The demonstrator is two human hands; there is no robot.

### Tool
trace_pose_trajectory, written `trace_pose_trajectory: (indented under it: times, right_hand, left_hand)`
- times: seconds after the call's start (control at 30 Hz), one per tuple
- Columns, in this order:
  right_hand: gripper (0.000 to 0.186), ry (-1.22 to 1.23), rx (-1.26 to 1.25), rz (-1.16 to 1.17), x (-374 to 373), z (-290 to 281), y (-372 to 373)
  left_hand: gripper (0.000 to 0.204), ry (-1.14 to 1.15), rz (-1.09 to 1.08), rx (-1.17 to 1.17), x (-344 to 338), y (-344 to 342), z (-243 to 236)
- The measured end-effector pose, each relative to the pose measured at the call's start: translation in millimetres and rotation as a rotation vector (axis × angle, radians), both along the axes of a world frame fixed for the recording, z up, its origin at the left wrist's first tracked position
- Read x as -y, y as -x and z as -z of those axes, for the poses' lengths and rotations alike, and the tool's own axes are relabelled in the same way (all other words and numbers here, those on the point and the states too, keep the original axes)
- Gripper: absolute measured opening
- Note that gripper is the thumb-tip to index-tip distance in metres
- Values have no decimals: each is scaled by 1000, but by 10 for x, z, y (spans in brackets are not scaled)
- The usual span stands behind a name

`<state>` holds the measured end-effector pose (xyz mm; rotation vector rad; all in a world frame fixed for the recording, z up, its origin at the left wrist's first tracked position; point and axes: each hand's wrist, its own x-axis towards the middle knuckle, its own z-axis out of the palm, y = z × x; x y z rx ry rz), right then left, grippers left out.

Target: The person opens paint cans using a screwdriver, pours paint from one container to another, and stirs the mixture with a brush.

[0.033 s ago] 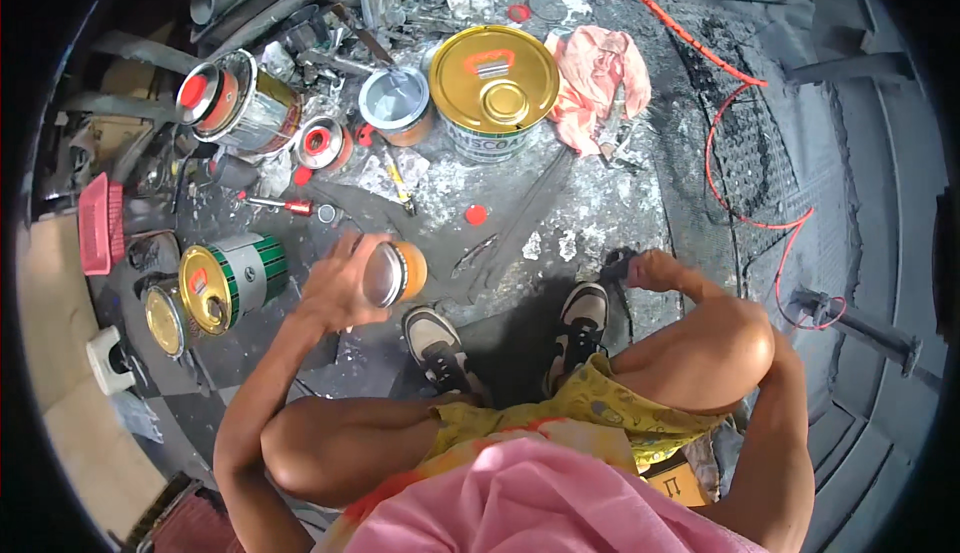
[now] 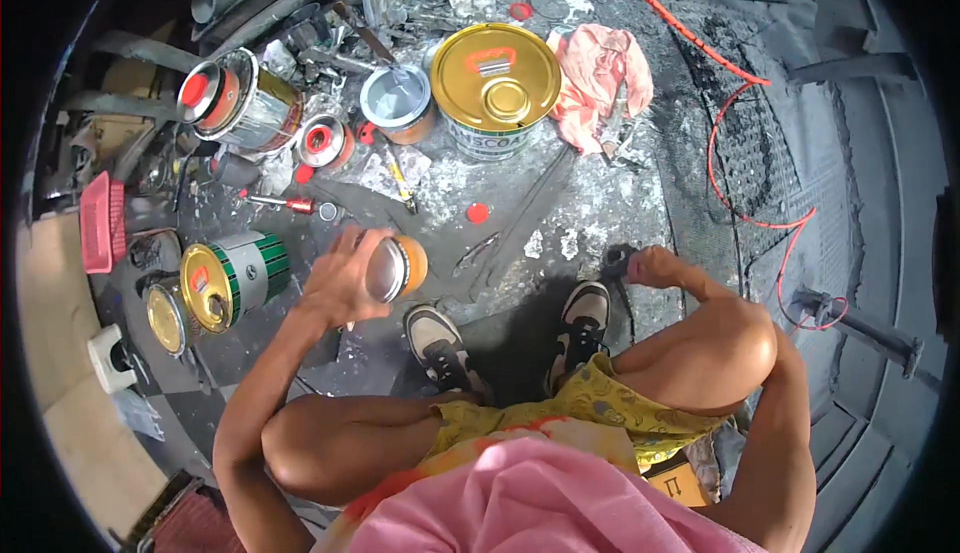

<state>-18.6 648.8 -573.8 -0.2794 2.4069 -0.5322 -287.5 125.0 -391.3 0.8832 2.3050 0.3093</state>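
My left hand (image 2: 340,278) is wrapped round a small orange tin can (image 2: 412,265), tipped so its grey metal end faces me. In front of my right knee, my right hand (image 2: 660,268) is closed in a fist on a dark object (image 2: 618,263) whose kind I cannot make out. Beyond the can in my left hand lie a red-handled screwdriver (image 2: 285,204) and a small round metal cap (image 2: 328,212). A red cap (image 2: 478,214) rests on the floor between my two hands, farther off.
A large gold-lidded paint can (image 2: 495,78) stands ahead, beside an open can of grey paint (image 2: 395,98) and a pink cloth (image 2: 603,78). Green-and-gold cans (image 2: 215,288) and a red basket (image 2: 101,223) are at left. An orange hose (image 2: 712,143) curves along the right.
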Motion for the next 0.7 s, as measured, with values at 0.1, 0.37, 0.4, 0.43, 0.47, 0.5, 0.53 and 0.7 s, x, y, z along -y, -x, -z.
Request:
trace_pose_trajectory:
  times: [0.1, 0.37, 0.4, 0.43, 0.47, 0.5, 0.53, 0.7]
  right_hand:
    - [24, 131, 90, 162, 101, -442, 495]
    - [21, 176, -432, -470, 1580, -778, 1729]
    - [21, 184, -500, -491, 1890, -695, 1764]
    - [21, 140, -557, -546, 2135, -627, 1789]
    - [21, 86, -608, -593, 2277, -553, 1783]
    - [21, 89, -608, -596, 2376, -450, 1763]
    - [21, -62, -601, -614, 2458, -349, 1744]
    - [21, -210, -641, -589, 2547, -112, 1666]
  left_hand:
    - [100, 42, 26, -23, -196, 63, 70]
    - [105, 88, 16, -125, -398, 25, 225]
    - [104, 100, -47, -131, -403, 1, 249]
    - [104, 112, -110, -142, -401, -10, 243]
    - [104, 108, -115, -145, -447, -5, 239]
    - [104, 96, -184, -128, -476, -11, 212]
    - [103, 83, -252, -111, -479, -7, 201]
    - [104, 88, -134, -190, -341, -26, 238]
